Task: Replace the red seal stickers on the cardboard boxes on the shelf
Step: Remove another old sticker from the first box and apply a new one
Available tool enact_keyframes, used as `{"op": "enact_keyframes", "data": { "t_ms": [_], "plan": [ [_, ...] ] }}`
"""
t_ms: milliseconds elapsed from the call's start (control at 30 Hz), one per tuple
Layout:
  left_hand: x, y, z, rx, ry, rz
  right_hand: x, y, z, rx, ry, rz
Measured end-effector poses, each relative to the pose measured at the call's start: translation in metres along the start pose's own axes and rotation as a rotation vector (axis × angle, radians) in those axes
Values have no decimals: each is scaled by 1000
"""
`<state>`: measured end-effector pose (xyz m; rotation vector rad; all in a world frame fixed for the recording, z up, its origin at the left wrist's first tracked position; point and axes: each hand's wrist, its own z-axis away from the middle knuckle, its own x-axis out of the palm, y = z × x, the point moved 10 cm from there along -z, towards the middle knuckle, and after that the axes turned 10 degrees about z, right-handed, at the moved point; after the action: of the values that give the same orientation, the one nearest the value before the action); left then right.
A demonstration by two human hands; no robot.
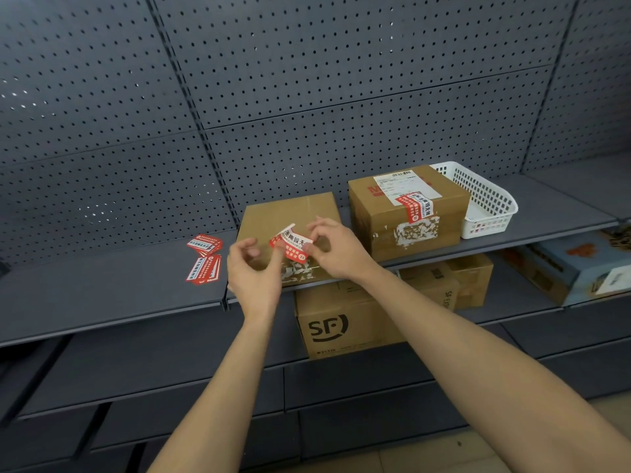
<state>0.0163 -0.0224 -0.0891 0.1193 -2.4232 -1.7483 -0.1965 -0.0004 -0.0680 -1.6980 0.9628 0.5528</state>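
A flat cardboard box (290,213) lies on the grey shelf (102,295), with torn white sticker residue on its front face. Just above its front edge, a red and white seal sticker (293,243) is pinched between my left hand (254,264) and my right hand (336,249); its top left corner curls up. To the right stands a taller cardboard box (409,213) with a shipping label, a red seal sticker (415,206) over its top edge and residue below it. Two piles of spare red stickers (204,259) lie on the shelf left of the flat box.
A white plastic basket (488,203) sits behind the taller box on the right. A pegboard wall (307,80) backs the shelf. Below, an SF-marked cardboard box (345,322), another cardboard box (457,281) and a blue printed carton (573,268) stand on the lower shelf.
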Motion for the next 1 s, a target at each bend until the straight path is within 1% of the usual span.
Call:
{"op": "enact_keyframes", "data": {
  "t_ms": [100, 200, 267, 367, 400, 500, 733, 800, 867, 900, 1000],
  "plan": [
    [0, 10, 2, 39, -33, -16, 2, -4, 7, -41, -1, 11],
    [-5, 6, 0, 6, -12, -39, 3, -7, 14, -86, 8, 74],
    [-6, 5, -1, 36, -49, -155, 3, -10, 18, -125, 17, 126],
    [0, 9, 1, 181, -151, -417, 8, -8, 20, -150, 12, 187],
    [-1, 8, 2, 202, -166, -482, 10, -7, 20, -156, 15, 209],
    [-4, -1, -1, 192, -185, -579, 11, -4, 20, -171, 51, 284],
    [-7, -20, -13, 150, -230, -605, 15, 9, 21, -72, 113, 329],
    [-8, -19, -12, 186, -197, -691, 15, 11, 21, -42, 117, 326],
    [-12, -16, -10, 221, -115, -813, 17, 11, 21, -14, 104, 317],
    [-13, -13, -10, 242, -83, -838, 17, 10, 21, 0, 96, 315],
    [-11, -17, -14, 271, -90, -796, 20, 7, 22, 34, 81, 325]
  ]
}}
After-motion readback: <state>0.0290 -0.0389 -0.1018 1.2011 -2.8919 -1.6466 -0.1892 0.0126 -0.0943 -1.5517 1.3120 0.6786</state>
